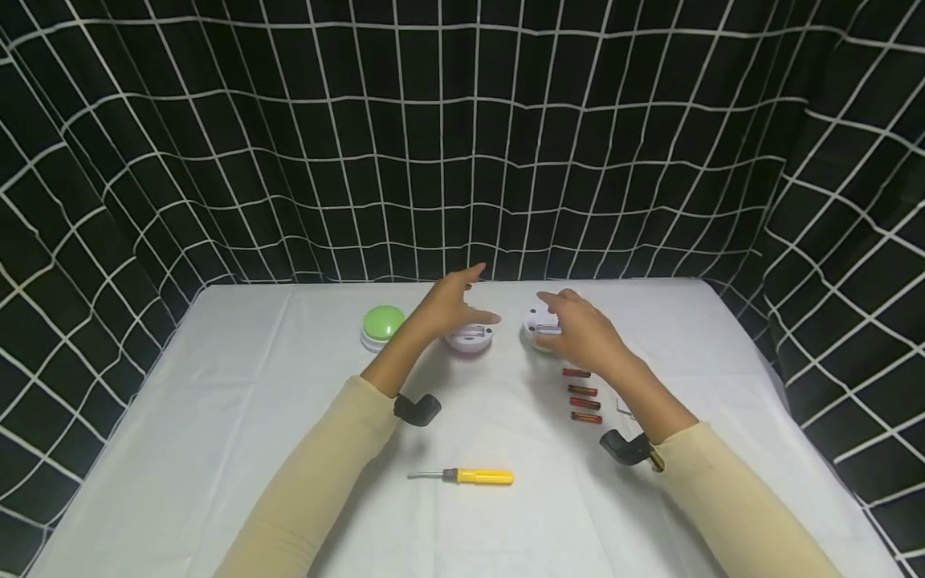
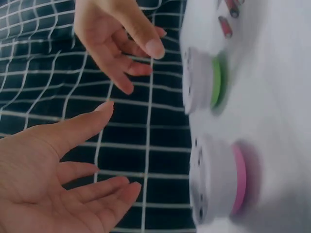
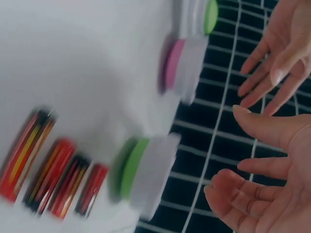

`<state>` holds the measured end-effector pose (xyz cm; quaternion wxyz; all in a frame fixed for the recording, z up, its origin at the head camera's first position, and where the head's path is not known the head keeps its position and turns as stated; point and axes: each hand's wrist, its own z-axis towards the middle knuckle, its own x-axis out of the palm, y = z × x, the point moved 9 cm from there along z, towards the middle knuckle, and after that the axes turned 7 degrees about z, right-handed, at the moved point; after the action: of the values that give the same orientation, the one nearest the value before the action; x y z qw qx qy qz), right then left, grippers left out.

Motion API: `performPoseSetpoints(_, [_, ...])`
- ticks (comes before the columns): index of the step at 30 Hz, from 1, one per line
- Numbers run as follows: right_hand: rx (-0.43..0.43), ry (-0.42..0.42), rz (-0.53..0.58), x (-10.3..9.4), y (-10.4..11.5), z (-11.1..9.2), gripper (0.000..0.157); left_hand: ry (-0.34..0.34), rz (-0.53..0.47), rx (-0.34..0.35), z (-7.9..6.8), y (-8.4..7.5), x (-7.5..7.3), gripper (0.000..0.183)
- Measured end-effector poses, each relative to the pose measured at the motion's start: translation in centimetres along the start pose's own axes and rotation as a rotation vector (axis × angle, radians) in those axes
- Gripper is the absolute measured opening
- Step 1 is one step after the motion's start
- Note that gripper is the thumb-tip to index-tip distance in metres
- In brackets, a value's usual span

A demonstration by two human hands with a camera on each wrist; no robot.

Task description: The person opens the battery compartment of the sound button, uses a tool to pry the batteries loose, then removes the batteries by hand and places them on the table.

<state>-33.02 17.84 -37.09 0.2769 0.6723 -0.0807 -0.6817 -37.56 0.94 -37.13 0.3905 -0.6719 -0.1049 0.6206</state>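
Observation:
My left hand (image 1: pixel 448 309), fingers spread and holding nothing, hovers over a round white push-button (image 1: pixel 470 343) turned face down; its pink cap (image 2: pixel 240 179) rests on the table in the left wrist view. Also spread and bare, my right hand (image 1: pixel 587 333) is above a second overturned white push-button (image 1: pixel 538 319) with a green cap (image 3: pixel 134 167). Slots and holes show on both upturned undersides, partly hidden by the hands in the head view. In both wrist views the hands are apart from the buttons. A third button (image 1: pixel 383 323) stands upright, green dome up, left of my left hand.
Several red-and-black batteries (image 1: pixel 584 403) lie in a column nearer me than the right button. A yellow-handled screwdriver (image 1: pixel 484 476) lies at the front. Small pale pieces (image 1: pixel 623 407) sit partly behind my right forearm. Black netting-patterned cloth (image 1: pixel 462 144) encloses the white table (image 1: pixel 275 417).

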Motion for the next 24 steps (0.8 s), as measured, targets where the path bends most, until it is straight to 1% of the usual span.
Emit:
performPoseSetpoints(2, [-0.023,-0.004,0.018,0.2,1.1,0.1,0.072,-0.015,-0.008,0.009,-0.5,0.5,-0.7,0.09])
performPoseSetpoints(6, [-0.084,0.005,0.065,0.9,3.7,0.6,0.07,-0.051,-0.031,-0.002,-1.7,2.0,-1.9,0.088])
performPoseSetpoints(8, [-0.119,0.014,0.083,1.5,5.0,0.8,0.069,-0.071,-0.048,-0.023,-2.4,3.0,-2.7,0.089])
performPoseSetpoints(13, [-0.185,0.059,0.127,3.4,8.1,1.9,0.064,-0.109,-0.038,-0.06,-3.8,5.7,-4.6,0.089])
performPoseSetpoints(15, [-0.199,0.087,0.152,4.5,9.1,2.5,0.063,-0.122,-0.02,-0.076,-4.3,6.9,-5.3,0.089])
performPoseSetpoints(19, [-0.215,0.148,0.197,6.6,10.7,3.7,0.062,-0.142,-0.007,-0.128,-5.5,9.6,-6.4,0.091])
performPoseSetpoints(22, [-0.199,0.188,0.207,8.2,11.8,4.6,0.063,-0.151,0.018,-0.167,-6.1,11.6,-6.8,0.091])
performPoseSetpoints(24, [-0.187,0.206,0.2,9.2,12.4,5.0,0.064,-0.148,0.037,-0.181,-6.4,12.8,-6.8,0.091])
